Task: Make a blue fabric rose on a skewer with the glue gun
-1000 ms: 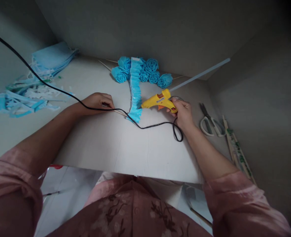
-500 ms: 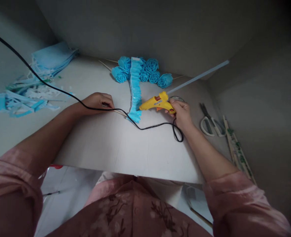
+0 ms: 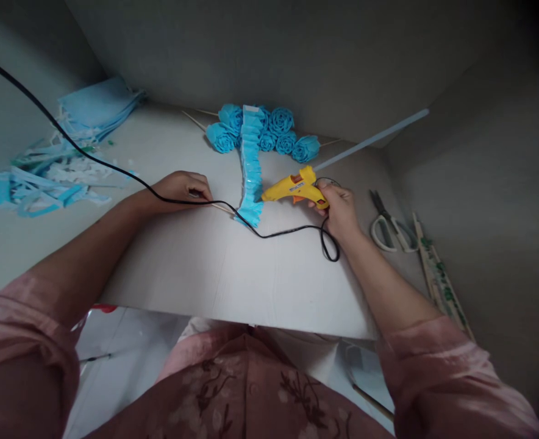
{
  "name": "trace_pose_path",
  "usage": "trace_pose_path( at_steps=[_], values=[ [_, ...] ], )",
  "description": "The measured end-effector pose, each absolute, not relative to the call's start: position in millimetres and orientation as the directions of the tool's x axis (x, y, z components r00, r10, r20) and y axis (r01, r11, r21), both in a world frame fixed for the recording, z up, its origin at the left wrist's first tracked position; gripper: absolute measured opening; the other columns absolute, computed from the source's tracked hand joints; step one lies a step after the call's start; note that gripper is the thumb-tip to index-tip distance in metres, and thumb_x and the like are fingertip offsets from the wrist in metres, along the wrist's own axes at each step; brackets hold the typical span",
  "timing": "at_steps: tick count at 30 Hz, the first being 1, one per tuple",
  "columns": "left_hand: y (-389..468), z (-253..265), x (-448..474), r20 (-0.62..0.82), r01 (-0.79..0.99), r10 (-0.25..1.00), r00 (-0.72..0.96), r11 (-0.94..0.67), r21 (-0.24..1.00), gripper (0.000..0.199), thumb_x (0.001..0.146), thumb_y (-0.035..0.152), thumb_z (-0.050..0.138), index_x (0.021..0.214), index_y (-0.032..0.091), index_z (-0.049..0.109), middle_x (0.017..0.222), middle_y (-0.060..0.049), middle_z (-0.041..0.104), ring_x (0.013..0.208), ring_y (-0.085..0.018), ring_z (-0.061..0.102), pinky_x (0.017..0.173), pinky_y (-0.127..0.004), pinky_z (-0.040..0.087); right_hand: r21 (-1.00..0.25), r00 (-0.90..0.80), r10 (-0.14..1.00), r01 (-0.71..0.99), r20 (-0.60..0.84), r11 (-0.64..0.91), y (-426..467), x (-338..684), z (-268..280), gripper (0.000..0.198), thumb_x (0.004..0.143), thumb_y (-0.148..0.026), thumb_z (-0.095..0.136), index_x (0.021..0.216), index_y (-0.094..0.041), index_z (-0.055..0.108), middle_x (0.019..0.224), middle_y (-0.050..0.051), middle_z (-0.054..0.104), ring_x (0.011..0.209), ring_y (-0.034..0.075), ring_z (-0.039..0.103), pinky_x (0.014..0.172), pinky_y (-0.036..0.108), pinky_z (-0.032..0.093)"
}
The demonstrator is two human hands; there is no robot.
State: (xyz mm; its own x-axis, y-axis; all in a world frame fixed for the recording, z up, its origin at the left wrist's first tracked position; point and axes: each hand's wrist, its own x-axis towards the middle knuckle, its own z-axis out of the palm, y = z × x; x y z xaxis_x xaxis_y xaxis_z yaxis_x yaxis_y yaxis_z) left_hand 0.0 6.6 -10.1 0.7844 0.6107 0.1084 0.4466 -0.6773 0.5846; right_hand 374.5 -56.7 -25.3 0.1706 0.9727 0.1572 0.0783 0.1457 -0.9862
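Observation:
My right hand (image 3: pixel 338 207) is closed round the handle of a yellow hot glue gun (image 3: pixel 292 186), with a long translucent glue stick (image 3: pixel 374 139) jutting from its back. The gun's nozzle is at the right edge of a ruffled blue strip (image 3: pixel 252 164), near the strip's lower end; whether it touches I cannot tell. Pinched in my left hand (image 3: pixel 182 188) is a thin wooden stick (image 3: pixel 222 208), its tip reaching the lower left end of the strip. The strip's upper end lies over a cluster of blue flowers (image 3: pixel 282 122) on wooden stems.
The gun's black cord (image 3: pixel 109 166) crosses over my left wrist. White-handled scissors (image 3: pixel 391 228) and wooden sticks with green bits (image 3: pixel 441 274) lie at right. Blue face masks (image 3: pixel 98 107) and cut scraps (image 3: pixel 54 189) are at left. Grey walls stand behind the table (image 3: pixel 233 274) and to its right.
My right hand and the glue gun have shifted slightly right and up, the nozzle moving a little up along the strip's edge. My left hand and the stick stay put.

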Motion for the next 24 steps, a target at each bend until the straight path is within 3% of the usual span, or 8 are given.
trace_pose_path(
  at_steps=[7,11,15,18,21,24],
  values=[
    [8.0,-10.3,-1.3,0.1,0.441,0.6,0.793,-0.681,0.585,0.054,0.095,0.065,0.061,0.085,0.015,0.077,0.089,-0.011,0.073,0.08,-0.018,0.067,0.073,-0.023,0.05,-0.994,0.195,0.975,0.029,0.11,0.107,-57.0,373.1,-24.4,0.047,0.072,-0.063,0.079,0.059,-0.022,0.061,0.051,0.0,0.059,0.039,0.007,0.035,0.036,0.023,0.02],
    [6.5,-10.0,-0.5,0.116,0.435,0.603,0.789,-0.682,0.588,0.051,0.094,0.062,0.062,0.086,0.015,0.078,0.087,-0.01,0.073,0.079,-0.017,0.067,0.072,-0.023,0.049,-0.996,0.19,0.979,-0.024,0.076,0.082,-55.5,375.7,-25.0,0.046,0.077,-0.063,0.076,0.065,-0.022,0.059,0.054,0.0,0.06,0.04,0.007,0.038,0.036,0.024,0.021],
    [-1.7,-5.2,3.1,0.243,0.452,0.705,0.666,-0.64,0.621,0.044,0.093,0.058,0.066,0.082,0.016,0.077,0.087,-0.009,0.073,0.081,-0.018,0.066,0.078,-0.024,0.05,-0.988,0.17,0.984,-0.13,0.059,0.082,-54.5,377.8,-25.0,0.045,0.079,-0.063,0.076,0.069,-0.023,0.057,0.055,-0.002,0.058,0.042,0.008,0.04,0.036,0.023,0.023],
    [-11.4,3.2,5.3,0.282,0.396,0.774,0.567,-0.556,0.731,0.045,0.091,0.06,0.07,0.082,0.016,0.077,0.086,-0.009,0.073,0.081,-0.018,0.066,0.078,-0.025,0.051,-0.979,0.126,0.992,-0.198,0.013,0.038,-54.1,378.4,-24.2,0.049,0.076,-0.067,0.077,0.07,-0.023,0.056,0.057,-0.002,0.059,0.041,0.007,0.039,0.035,0.023,0.02],
    [-21.6,13.6,7.8,0.146,0.27,0.697,0.702,-0.451,0.85,0.056,0.086,0.071,0.071,0.091,0.016,0.08,0.087,-0.011,0.075,0.078,-0.019,0.067,0.073,-0.026,0.053,-0.981,0.067,0.996,-0.188,-0.057,-0.043,-55.1,378.8,-22.1,0.055,0.073,-0.073,0.078,0.071,-0.023,0.055,0.059,-0.001,0.062,0.039,0.006,0.038,0.034,0.024,0.016],
    [-31.0,22.3,13.7,-0.034,0.23,0.489,0.872,-0.346,0.91,0.061,0.081,0.076,0.073,0.095,0.018,0.083,0.087,-0.011,0.077,0.075,-0.02,0.069,0.07,-0.025,0.054,-0.983,-0.015,0.997,-0.167,-0.075,-0.076,-57.7,378.7,-19.0,0.058,0.066,-0.073,0.084,0.073,-0.021,0.057,0.062,-0.001,0.064,0.039,0.005,0.038,0.033,0.023,0.015]
  ],
)
